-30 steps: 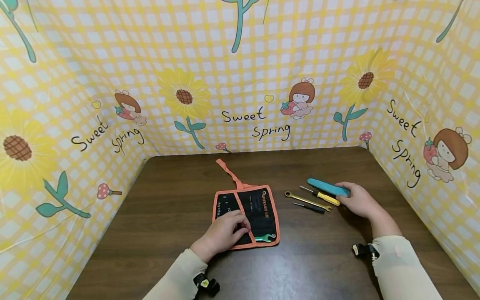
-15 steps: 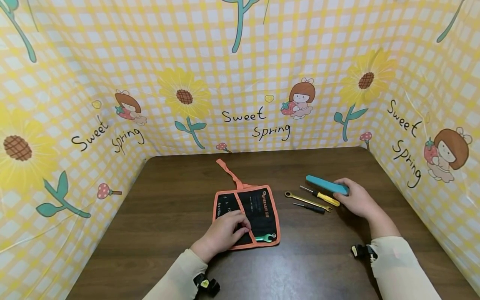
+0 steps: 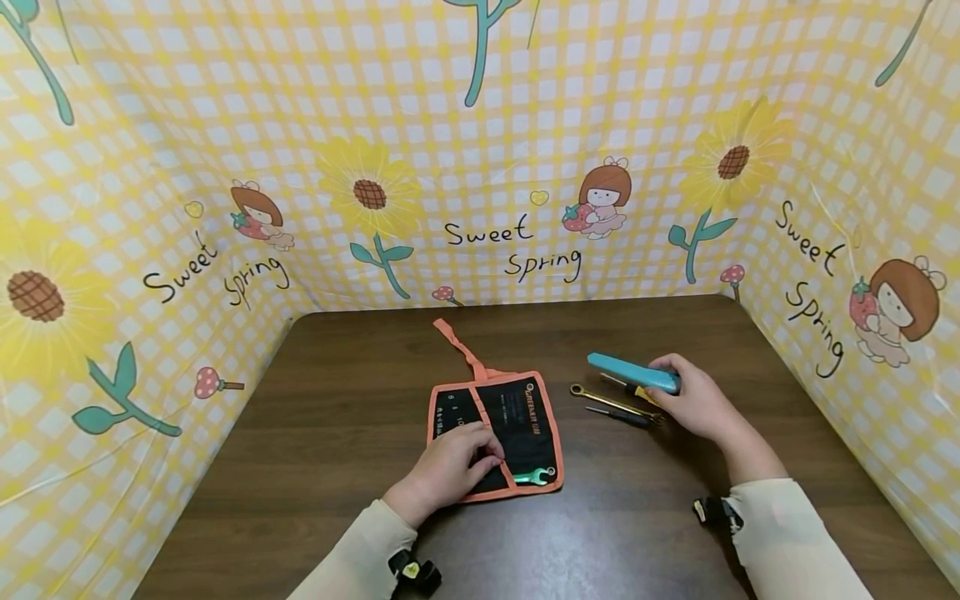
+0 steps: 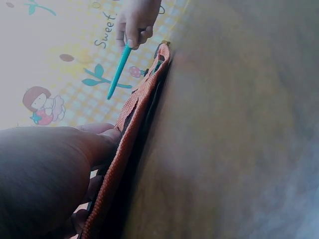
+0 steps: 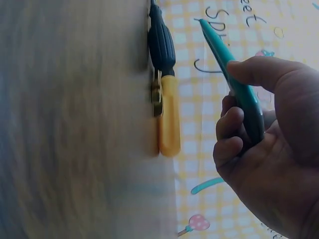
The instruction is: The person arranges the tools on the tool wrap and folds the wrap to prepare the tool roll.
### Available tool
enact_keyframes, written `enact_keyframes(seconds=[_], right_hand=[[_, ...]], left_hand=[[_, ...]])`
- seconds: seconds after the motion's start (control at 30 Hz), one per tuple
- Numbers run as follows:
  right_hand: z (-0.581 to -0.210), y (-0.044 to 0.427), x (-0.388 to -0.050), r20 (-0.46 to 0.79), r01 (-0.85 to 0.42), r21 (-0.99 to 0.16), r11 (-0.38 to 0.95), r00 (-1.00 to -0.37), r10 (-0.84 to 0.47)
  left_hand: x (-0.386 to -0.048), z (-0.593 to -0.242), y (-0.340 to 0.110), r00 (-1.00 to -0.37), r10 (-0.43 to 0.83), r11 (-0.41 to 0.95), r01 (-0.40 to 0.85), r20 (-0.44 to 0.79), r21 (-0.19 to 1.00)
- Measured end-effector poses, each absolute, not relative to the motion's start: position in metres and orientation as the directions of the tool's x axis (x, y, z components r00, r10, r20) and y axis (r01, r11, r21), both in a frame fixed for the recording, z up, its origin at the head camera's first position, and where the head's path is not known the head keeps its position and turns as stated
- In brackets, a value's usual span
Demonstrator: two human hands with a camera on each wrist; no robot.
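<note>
Weight is prob. low for the long, slim, hard-looking turquoise tool (image 3: 628, 371), held up over the R part of the dark brown wood-look table (image 3: 322, 417), not touching it. R hand (image 3: 696, 398) grips its rear end, thumb on one face, fingers curled against the other, front length poking out free. Body looks stiff & smooth, so maybe a bit slippery; prob. not fragile. Best hold = that rear part, tip uncovered. Under/near it lie a yellow-handled screwdriver (image 5: 170, 119), a gold-coloured metal wrench (image 3: 617, 403) & a thin black-handled screwdriver (image 3: 618, 414): all rigid by the look, wrench prob. heaviest for its size. L hand (image 3: 450, 458) pinches the diagonal orange pocket edge of the flat black fabric pouch w/ orange trim (image 3: 519, 417), approx. mid-table; cloth looks soft & floppy, so that bound edge seems the firmest spot to hold. Green metal open-end wrench (image 3: 532, 477) shows at its near R corner.
</note>
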State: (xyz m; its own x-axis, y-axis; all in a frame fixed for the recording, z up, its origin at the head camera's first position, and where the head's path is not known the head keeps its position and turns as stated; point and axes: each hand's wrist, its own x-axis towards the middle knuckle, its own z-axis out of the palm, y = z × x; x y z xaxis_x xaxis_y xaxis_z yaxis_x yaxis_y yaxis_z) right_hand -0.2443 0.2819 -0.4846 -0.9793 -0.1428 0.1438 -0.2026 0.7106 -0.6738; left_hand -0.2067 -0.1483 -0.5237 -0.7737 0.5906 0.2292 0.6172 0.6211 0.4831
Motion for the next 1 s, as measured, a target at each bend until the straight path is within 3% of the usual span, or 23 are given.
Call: enact_keyframes(seconds=[1.0], right_hand=[[-0.481,0.215,-0.221,0.145,-0.406,-0.705,0.581,-0.885,-0.442]], left_hand=[[-0.205,-0.526,-0.145,-0.778,0.568,0.615,0.618,0.269,0.489]])
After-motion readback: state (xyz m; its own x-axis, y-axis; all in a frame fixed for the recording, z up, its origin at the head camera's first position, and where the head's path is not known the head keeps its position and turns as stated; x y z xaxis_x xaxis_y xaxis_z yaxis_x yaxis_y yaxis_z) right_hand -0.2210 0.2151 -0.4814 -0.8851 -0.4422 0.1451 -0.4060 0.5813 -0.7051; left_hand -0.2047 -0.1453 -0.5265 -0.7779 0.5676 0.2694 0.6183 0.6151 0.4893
